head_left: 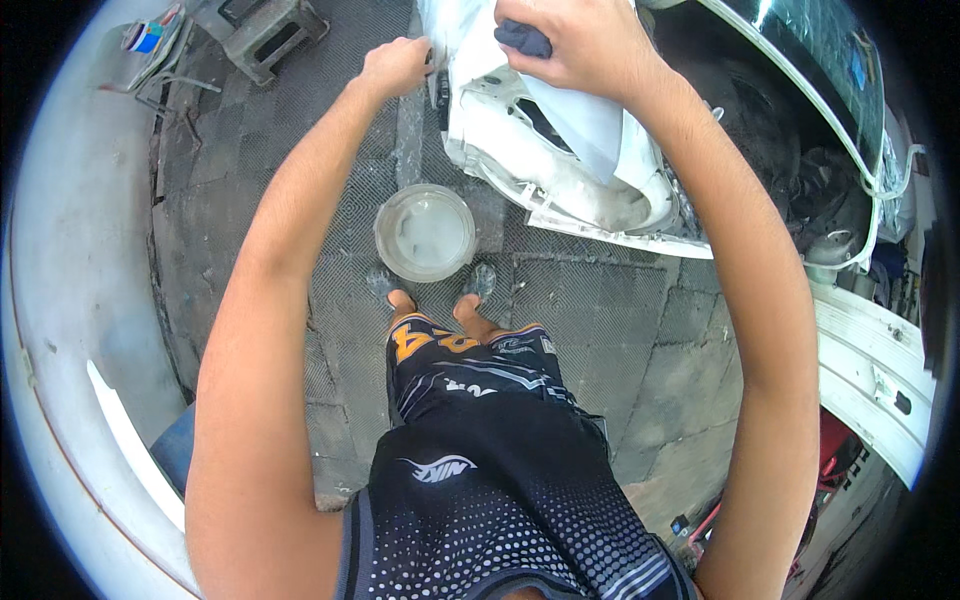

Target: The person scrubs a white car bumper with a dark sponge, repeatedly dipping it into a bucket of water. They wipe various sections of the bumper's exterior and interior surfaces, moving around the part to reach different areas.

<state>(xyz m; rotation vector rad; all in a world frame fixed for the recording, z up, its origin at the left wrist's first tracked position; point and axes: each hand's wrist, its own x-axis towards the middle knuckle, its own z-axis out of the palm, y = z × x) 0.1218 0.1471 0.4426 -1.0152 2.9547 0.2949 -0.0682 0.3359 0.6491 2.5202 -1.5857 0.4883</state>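
My right hand (pixel 590 45) is closed round a dark grey, crumpled piece of cloth or pad (pixel 523 39), held at a white car body panel (pixel 590 125) at the top of the view. Curled fingers of my left hand (pixel 398 66) meet the left edge of the same panel; their tips are partly hidden. The panel has a dark opening and a rounded hollow, with its upper part cut off by the picture's edge. Below it, near my feet, stands a round bucket (pixel 384 250) of cloudy, whitish water.
Textured dark mats (pixel 590 300) cover the floor. A grey plastic stool (pixel 275 40) stands at the far left, near a rack with a blue and white container (pixel 146 38). The car's window frame (pixel 830 110) and a white sill (pixel 870 370) are at the right. A pale curved surface (pixel 80 250) lines the left.
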